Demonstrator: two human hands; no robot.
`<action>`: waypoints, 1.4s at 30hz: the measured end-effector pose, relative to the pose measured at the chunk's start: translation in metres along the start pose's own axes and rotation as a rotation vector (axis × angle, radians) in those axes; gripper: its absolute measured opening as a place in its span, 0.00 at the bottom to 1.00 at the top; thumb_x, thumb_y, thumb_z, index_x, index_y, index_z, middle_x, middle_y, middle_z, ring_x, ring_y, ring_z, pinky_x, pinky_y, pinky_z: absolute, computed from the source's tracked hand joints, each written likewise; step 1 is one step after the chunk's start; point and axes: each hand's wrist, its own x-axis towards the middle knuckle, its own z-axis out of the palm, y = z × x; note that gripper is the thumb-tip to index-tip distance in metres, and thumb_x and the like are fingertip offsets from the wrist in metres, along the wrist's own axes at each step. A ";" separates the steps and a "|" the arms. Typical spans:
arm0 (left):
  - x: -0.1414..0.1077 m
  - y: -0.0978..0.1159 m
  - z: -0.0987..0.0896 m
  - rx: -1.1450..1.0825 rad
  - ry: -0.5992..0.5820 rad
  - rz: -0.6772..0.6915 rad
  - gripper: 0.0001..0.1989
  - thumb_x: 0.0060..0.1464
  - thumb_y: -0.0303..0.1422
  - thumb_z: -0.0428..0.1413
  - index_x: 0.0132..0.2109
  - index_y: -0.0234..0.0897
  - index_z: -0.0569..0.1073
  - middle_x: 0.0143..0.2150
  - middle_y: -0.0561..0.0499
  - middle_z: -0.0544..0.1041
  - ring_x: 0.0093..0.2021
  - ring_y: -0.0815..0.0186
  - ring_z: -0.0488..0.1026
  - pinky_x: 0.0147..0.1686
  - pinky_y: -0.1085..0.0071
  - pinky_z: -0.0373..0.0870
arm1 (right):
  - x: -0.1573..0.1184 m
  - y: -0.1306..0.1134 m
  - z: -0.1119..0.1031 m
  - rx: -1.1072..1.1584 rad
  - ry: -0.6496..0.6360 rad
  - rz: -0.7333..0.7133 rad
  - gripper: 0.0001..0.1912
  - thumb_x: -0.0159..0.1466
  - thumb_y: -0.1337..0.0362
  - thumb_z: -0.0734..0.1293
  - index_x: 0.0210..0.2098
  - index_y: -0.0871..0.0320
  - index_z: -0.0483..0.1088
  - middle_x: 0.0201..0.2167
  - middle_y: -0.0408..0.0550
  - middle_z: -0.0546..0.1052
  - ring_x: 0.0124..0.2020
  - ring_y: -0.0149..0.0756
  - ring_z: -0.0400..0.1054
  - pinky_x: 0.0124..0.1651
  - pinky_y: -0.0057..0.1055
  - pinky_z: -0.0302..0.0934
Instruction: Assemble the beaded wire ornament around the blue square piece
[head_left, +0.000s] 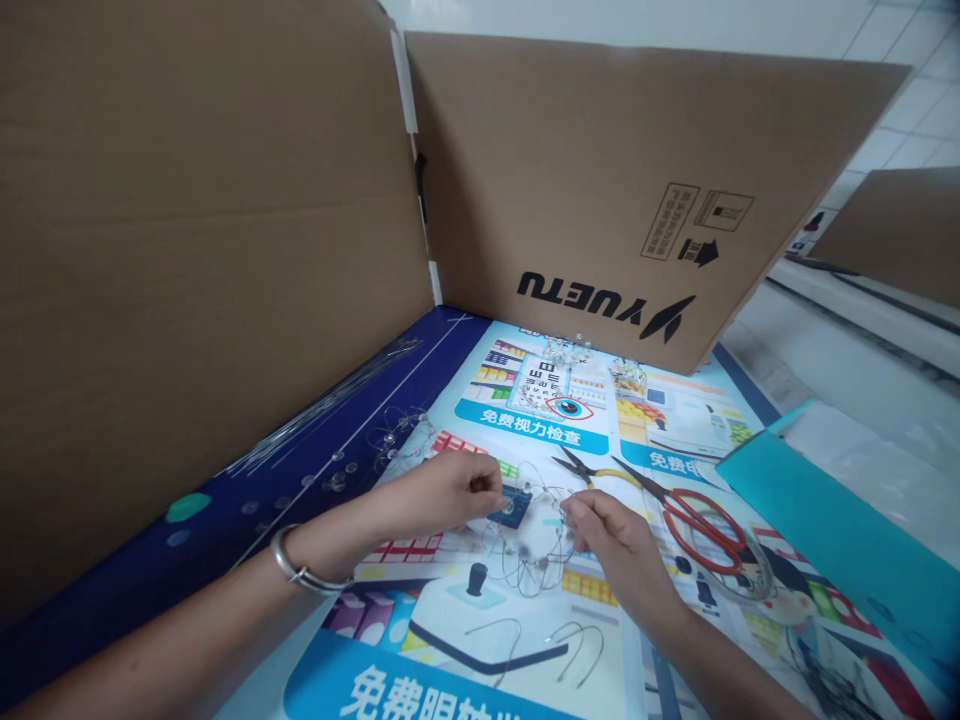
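Note:
A loose ring of thin wire with small clear beads (534, 570) hangs between my two hands, over the printed sheet. My left hand (459, 490), with a metal bangle on its wrist, pinches the ring's upper left side. On the right side, my right hand (609, 525) pinches the wire between thumb and fingertips. Beyond my right hand lie pliers with yellow handles (600, 472) and red-handled scissors (701, 525). Several bent wire pieces (577, 645) lie nearer to me.
Cardboard panels (600, 180) stand at the left and back. Wire bundles (566, 352) sit by the back panel. Long straight wires (322, 405) and loose clear beads (337, 475) are at the left. A teal-edged packet (832, 530) and a clear coil (757, 575) lie at the right.

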 end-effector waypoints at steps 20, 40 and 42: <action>0.007 -0.010 0.004 0.038 0.048 0.003 0.08 0.48 0.36 0.50 0.29 0.36 0.65 0.22 0.57 0.65 0.23 0.72 0.61 0.21 0.78 0.54 | 0.000 0.003 0.001 0.046 0.026 -0.041 0.10 0.60 0.57 0.60 0.33 0.57 0.67 0.24 0.42 0.66 0.25 0.29 0.60 0.28 0.26 0.57; 0.003 -0.006 0.008 -0.127 0.019 -0.036 0.12 0.44 0.36 0.56 0.34 0.36 0.64 0.25 0.57 0.65 0.24 0.72 0.61 0.21 0.78 0.56 | -0.002 -0.001 0.001 0.034 -0.011 -0.045 0.12 0.60 0.56 0.60 0.32 0.58 0.67 0.23 0.42 0.67 0.24 0.30 0.61 0.28 0.26 0.59; 0.003 -0.008 0.012 -0.081 0.027 -0.035 0.13 0.43 0.37 0.56 0.35 0.37 0.64 0.25 0.57 0.65 0.24 0.71 0.61 0.21 0.77 0.55 | -0.003 -0.001 0.001 0.035 -0.017 -0.043 0.12 0.60 0.56 0.60 0.32 0.58 0.67 0.23 0.42 0.67 0.24 0.30 0.61 0.28 0.26 0.59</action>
